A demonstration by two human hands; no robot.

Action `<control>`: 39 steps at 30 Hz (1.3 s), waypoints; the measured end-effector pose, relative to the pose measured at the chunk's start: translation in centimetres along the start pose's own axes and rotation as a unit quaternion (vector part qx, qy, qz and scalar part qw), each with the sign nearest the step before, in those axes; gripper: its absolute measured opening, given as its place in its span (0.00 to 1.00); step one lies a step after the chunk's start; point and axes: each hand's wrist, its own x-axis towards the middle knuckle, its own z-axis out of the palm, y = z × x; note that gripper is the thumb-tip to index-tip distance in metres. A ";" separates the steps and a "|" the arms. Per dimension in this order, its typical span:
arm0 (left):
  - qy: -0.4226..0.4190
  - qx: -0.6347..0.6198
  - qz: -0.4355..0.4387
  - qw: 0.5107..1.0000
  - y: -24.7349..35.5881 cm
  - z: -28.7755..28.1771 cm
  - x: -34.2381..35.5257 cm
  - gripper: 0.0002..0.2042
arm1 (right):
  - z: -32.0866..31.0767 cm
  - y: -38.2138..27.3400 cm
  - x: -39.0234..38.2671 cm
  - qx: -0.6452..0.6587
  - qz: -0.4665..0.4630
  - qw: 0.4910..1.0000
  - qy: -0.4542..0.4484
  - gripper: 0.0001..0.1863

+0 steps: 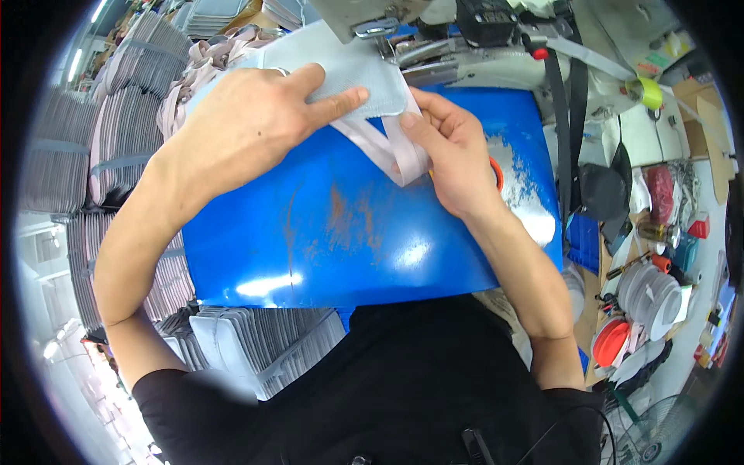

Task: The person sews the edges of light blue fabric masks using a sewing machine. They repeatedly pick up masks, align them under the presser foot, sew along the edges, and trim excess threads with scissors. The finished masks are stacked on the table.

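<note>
A light grey fabric panel lies at the far edge of the blue work surface, under the metal head of a sewing machine. My left hand rests on the panel, its index finger stretched out flat and its thumb apart; the other fingers are mostly hidden. At the panel's right corner, my right hand pinches a pale pinkish strap between thumb and fingers. The strap hangs in a folded loop toward me over the blue surface. Where the strap meets the panel's edge is partly covered by my fingers.
Banded stacks of grey panels stand at the left, with another stack below the near edge. Loose pale straps lie at the far left. Black straps hang on the right, beside cluttered shelving with round white reels.
</note>
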 end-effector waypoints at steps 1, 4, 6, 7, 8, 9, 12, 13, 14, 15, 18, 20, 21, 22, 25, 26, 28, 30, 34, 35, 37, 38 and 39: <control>-0.009 0.003 0.000 1.000 -0.1 -0.3 0.4 0.32 | 0.2 0.0 0.3 0.027 0.006 1.000 0.008 0.23; -0.002 0.020 0.007 1.000 -0.4 -0.5 1.0 0.28 | 0.0 0.5 1.7 0.043 -0.011 0.999 0.000 0.22; 0.014 0.029 0.012 0.999 -0.8 -0.3 1.4 0.27 | 0.8 0.3 2.1 0.042 -0.005 0.999 0.017 0.19; 0.021 0.030 0.012 0.999 -0.9 -0.2 1.5 0.26 | 0.9 0.1 2.2 0.042 -0.002 0.999 0.025 0.17; 0.028 0.031 0.017 0.999 -0.9 0.0 1.6 0.25 | 0.8 0.2 2.3 0.037 -0.001 0.999 0.027 0.16; 0.029 0.029 0.012 0.999 -0.8 0.0 1.7 0.25 | 0.7 0.3 2.4 0.032 0.000 0.999 0.028 0.16; 0.022 0.037 0.001 0.999 -0.1 -0.2 2.2 0.24 | 0.7 0.6 2.7 0.026 -0.010 0.999 0.036 0.15; 0.014 0.045 -0.001 0.999 0.3 -0.2 2.2 0.24 | 0.8 0.7 2.7 0.025 -0.015 0.999 0.039 0.15; 0.007 0.053 -0.003 0.999 0.9 -0.2 2.3 0.24 | 0.7 0.9 2.8 0.023 -0.018 0.999 0.037 0.15; 0.012 0.044 -0.009 0.999 1.5 -0.2 2.4 0.24 | 0.7 1.2 2.8 0.022 -0.021 0.999 0.036 0.15; 0.018 0.019 -0.039 0.999 3.2 -0.3 2.9 0.24 | 0.5 1.3 2.8 0.006 -0.032 0.999 0.037 0.14; 0.008 0.002 -0.077 0.997 4.3 -0.1 3.4 0.22 | 0.5 1.3 2.8 -0.002 -0.039 0.999 0.037 0.14; 0.025 -0.017 -0.095 0.995 4.9 0.1 3.6 0.21 | 0.5 1.3 2.7 -0.003 -0.042 0.999 0.035 0.13; 0.043 -0.036 -0.113 0.992 5.6 0.4 3.9 0.19 | 0.4 1.3 2.7 -0.003 -0.045 0.998 0.034 0.13; 0.088 -0.105 -0.185 0.973 7.3 1.3 5.4 0.15 | 0.3 1.5 2.6 -0.035 -0.051 0.997 0.039 0.14; 0.102 -0.128 -0.215 0.963 7.8 1.4 5.9 0.14 | 0.5 1.5 2.4 -0.036 -0.050 0.997 0.041 0.14; 0.124 -0.168 -0.280 0.937 8.5 2.1 6.6 0.15 | 0.9 1.4 2.1 -0.039 -0.049 0.997 0.045 0.15; 0.171 -0.245 -0.346 0.889 9.2 3.1 6.5 0.16 | 0.6 1.5 1.9 0.001 -0.043 0.999 0.034 0.16; 0.273 -0.281 -0.252 0.885 14.3 5.8 0.8 0.29 | 0.6 1.0 0.5 0.037 -0.019 0.998 0.036 0.16; 0.282 -0.261 -0.226 0.895 15.6 6.5 -0.5 0.31 | 0.5 0.9 0.3 0.053 -0.018 0.998 0.031 0.16; 0.223 -0.240 -0.206 0.922 17.4 6.3 -2.8 0.35 | 0.6 0.9 -0.5 0.081 -0.009 0.996 0.021 0.17; 0.196 -0.231 -0.196 0.932 17.8 6.1 -3.7 0.37 | 0.7 0.8 -1.0 0.094 -0.003 0.996 0.014 0.17; 0.172 -0.226 -0.188 0.940 17.9 5.9 -4.3 0.37 | 0.8 0.8 -1.4 0.097 -0.002 0.995 0.015 0.17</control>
